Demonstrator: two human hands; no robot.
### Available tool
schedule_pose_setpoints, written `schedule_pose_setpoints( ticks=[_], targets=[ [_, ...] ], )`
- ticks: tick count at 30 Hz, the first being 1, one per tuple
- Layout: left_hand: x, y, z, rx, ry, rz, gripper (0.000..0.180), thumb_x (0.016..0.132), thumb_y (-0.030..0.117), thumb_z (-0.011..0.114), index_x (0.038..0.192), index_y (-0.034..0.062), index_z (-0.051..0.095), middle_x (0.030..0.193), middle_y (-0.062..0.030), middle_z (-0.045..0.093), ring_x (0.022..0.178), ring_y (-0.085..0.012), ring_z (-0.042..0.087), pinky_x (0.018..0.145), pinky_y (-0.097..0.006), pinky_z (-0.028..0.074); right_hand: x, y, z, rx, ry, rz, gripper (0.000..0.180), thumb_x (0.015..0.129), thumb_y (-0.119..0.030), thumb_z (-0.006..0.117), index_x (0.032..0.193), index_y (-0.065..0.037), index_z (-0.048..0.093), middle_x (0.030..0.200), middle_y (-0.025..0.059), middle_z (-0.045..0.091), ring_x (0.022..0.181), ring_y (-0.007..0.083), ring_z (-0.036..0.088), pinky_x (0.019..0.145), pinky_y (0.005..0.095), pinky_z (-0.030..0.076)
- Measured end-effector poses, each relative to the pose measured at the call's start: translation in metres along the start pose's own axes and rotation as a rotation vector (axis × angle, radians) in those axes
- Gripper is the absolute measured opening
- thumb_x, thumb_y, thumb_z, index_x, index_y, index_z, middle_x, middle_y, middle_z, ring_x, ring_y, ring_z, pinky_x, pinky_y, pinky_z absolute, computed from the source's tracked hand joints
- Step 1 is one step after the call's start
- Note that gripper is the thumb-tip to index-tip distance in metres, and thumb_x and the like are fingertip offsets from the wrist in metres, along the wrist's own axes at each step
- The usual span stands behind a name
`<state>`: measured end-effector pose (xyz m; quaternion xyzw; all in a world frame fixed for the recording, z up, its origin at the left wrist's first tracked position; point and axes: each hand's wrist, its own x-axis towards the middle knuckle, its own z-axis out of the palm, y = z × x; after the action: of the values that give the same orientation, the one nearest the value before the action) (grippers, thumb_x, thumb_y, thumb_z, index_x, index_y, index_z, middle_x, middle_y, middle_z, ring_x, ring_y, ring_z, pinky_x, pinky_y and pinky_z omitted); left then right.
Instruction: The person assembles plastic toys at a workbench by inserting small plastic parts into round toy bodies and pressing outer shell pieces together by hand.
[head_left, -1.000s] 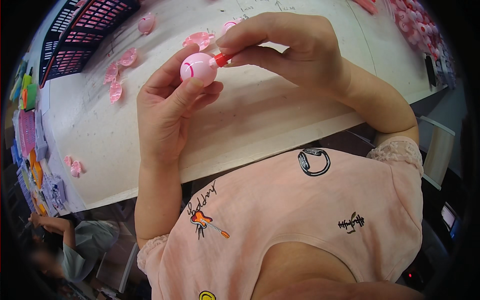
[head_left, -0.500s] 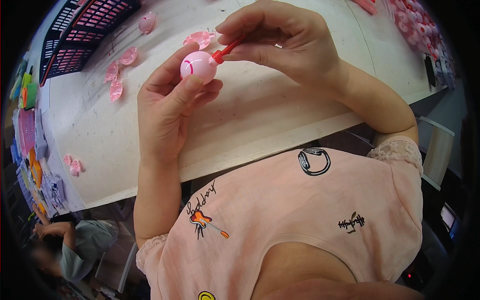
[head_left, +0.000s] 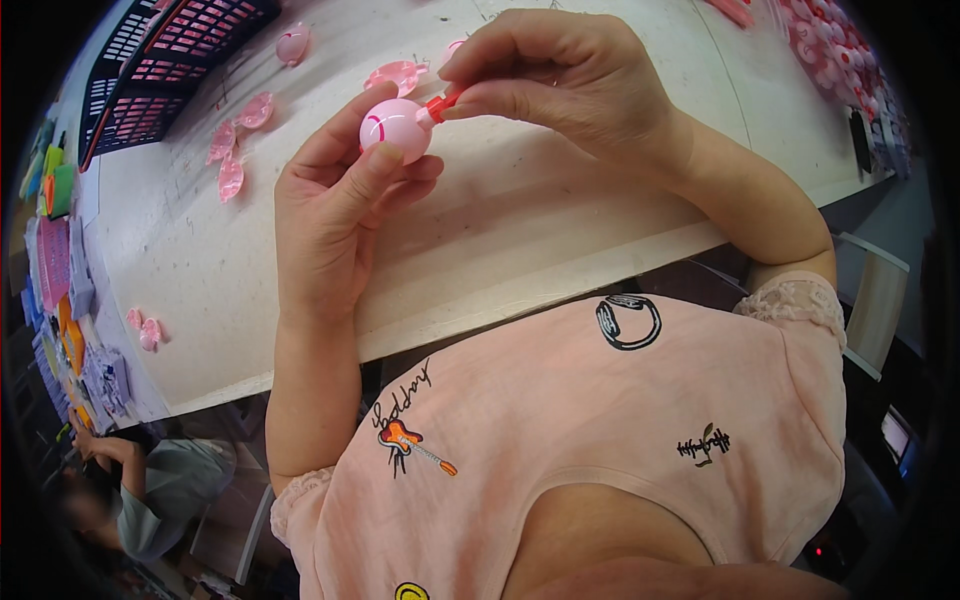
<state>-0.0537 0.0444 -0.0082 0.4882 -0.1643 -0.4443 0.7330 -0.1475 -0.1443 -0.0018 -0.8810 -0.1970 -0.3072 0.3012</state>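
Observation:
A glossy pink ball [head_left: 393, 128] with a darker curved line on it is held in my left hand [head_left: 330, 205], thumb in front and fingers behind. Its narrow neck points right, and a red plastic piece [head_left: 437, 108] sits at that neck. My right hand [head_left: 580, 95] pinches the red piece between thumb and fingertips, which hide its far end. Just behind the ball, a clear pink shell piece [head_left: 396, 76] lies on the white table [head_left: 500, 270].
A dark blue basket [head_left: 130, 105] with pink pieces stands at the far left. Pink shells [head_left: 231, 180] and another pink ball [head_left: 293, 45] lie near it. Many pink and red balls [head_left: 825, 55] are heaped far right. A person [head_left: 180, 490] sits at lower left.
My right fingers have shifted slightly down, and less of the red piece shows between them. The ball and my left hand are almost unmoved. The other person's arms have moved.

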Motion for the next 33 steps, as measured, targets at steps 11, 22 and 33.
schedule_pose_setpoints(
  ticks=[11,22,33],
  targets=[
    [-0.001,0.001,0.002,0.027,0.024,-0.001,0.039,0.078,0.008,0.063,0.114,-0.0009,0.050,0.092,-0.0096,0.060,0.074,-0.0166,0.063,0.066,-0.026,0.054,0.003,-0.005,-0.002,0.181,-0.003,0.195,0.015,0.073,-0.004,0.066,0.087,-0.001,0.062,0.078,0.0079,0.064,0.070,0.0127,0.061,0.062,0.0215,0.047],
    [-0.001,0.000,0.001,0.009,0.012,-0.008,0.040,0.078,0.008,0.063,0.114,-0.0010,0.050,0.092,-0.0102,0.060,0.074,-0.0173,0.063,0.066,-0.026,0.054,0.005,-0.018,-0.002,0.165,-0.086,0.410,0.014,0.078,-0.004,0.060,0.092,-0.001,0.060,0.078,0.0066,0.063,0.068,0.0117,0.061,0.061,0.0219,0.049],
    [0.000,0.000,0.003,0.102,0.009,-0.009,0.042,0.079,0.010,0.061,0.116,-0.0020,0.047,0.094,-0.0103,0.059,0.076,-0.0169,0.062,0.069,-0.027,0.054,0.003,-0.019,-0.003,-0.108,-0.019,0.125,0.014,0.072,-0.008,0.066,0.085,-0.005,0.062,0.074,0.0067,0.062,0.063,0.0182,0.061,0.056,0.0239,0.048]
  ],
)
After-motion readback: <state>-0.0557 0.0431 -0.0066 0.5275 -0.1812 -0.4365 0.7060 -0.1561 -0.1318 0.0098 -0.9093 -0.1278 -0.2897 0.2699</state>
